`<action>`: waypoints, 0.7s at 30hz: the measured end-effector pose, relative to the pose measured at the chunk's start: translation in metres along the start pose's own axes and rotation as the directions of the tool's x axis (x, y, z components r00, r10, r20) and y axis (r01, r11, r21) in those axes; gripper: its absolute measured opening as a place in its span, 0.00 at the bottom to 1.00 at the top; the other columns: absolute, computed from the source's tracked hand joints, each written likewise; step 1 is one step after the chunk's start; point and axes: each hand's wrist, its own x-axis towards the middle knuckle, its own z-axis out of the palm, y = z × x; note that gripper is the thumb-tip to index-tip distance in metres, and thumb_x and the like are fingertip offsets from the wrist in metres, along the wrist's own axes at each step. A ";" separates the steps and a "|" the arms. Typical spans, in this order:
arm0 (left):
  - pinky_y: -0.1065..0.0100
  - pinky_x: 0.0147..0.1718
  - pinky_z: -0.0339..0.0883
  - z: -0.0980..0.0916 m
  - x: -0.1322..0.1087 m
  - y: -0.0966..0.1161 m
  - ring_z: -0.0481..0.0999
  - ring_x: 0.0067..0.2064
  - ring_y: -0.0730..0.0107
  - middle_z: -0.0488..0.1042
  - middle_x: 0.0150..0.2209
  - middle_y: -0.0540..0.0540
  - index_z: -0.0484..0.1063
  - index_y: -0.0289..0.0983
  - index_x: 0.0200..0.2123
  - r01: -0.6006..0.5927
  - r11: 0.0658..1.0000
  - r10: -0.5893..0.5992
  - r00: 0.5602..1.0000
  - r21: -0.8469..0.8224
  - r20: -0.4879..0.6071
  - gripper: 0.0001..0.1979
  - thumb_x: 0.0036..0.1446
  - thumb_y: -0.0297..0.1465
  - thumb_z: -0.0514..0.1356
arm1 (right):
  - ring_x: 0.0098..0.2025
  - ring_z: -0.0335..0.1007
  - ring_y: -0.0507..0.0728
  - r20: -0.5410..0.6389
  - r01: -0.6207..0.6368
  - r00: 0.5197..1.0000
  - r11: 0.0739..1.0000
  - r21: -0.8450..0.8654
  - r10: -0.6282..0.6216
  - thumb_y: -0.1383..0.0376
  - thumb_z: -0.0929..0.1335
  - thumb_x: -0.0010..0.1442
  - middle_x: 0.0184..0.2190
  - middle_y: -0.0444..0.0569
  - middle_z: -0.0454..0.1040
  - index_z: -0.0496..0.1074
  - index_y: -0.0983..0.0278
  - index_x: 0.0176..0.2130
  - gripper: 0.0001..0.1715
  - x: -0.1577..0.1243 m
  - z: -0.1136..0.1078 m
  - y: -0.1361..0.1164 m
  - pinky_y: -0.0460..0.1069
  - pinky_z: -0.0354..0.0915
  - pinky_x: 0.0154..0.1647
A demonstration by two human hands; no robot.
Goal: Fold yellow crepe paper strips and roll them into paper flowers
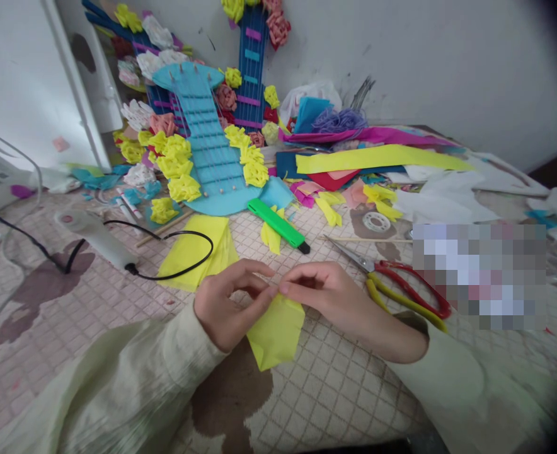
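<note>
Between my two hands hangs a piece of yellow paper, its top edge pinched and its lower part spread over the quilted cloth. My left hand grips that edge between thumb and fingers. My right hand pinches the same edge, its fingertips close beside the left ones. Behind my left hand lies a stack of yellow sheets. Just beyond the hands is a green cutter. Red- and yellow-handled scissors lie right of my right hand, blades pointing left.
A white glue gun with a black cable lies at left. Blue paper instruments with yellow flowers stand at the back. Coloured paper strips and scraps cover the back right, near a white tape spool and a blurred patch.
</note>
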 end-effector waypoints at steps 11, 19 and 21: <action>0.73 0.27 0.66 -0.004 0.004 0.000 0.72 0.28 0.73 0.74 0.25 0.49 0.67 0.35 0.34 0.159 0.951 -0.163 0.987 -0.265 0.008 0.11 0.45 0.30 0.60 | 0.29 0.64 0.50 -0.141 0.000 0.990 0.999 0.039 0.005 0.61 0.66 0.51 0.25 0.44 0.71 0.72 0.64 0.28 0.09 0.001 -0.003 0.000 0.44 0.61 0.28; 0.78 0.16 0.57 -0.004 0.013 -0.002 0.65 0.18 0.80 0.68 0.17 0.54 0.68 0.34 0.22 0.460 0.759 -0.361 0.887 -0.462 0.289 0.10 0.40 0.35 0.62 | 0.26 0.63 0.49 -0.162 0.089 0.983 0.996 -0.002 -0.088 0.60 0.62 0.54 0.24 0.43 0.67 0.69 0.63 0.33 0.11 0.003 -0.007 0.005 0.45 0.61 0.25; 0.79 0.14 0.53 -0.005 0.015 -0.006 0.62 0.17 0.82 0.65 0.15 0.55 0.67 0.34 0.21 0.450 0.750 -0.378 0.893 -0.484 0.243 0.10 0.38 0.35 0.63 | 0.29 0.64 0.50 -0.174 0.185 0.962 0.973 -0.141 -0.208 0.62 0.62 0.55 0.29 0.45 0.68 0.67 0.62 0.39 0.12 0.003 -0.012 0.006 0.47 0.63 0.30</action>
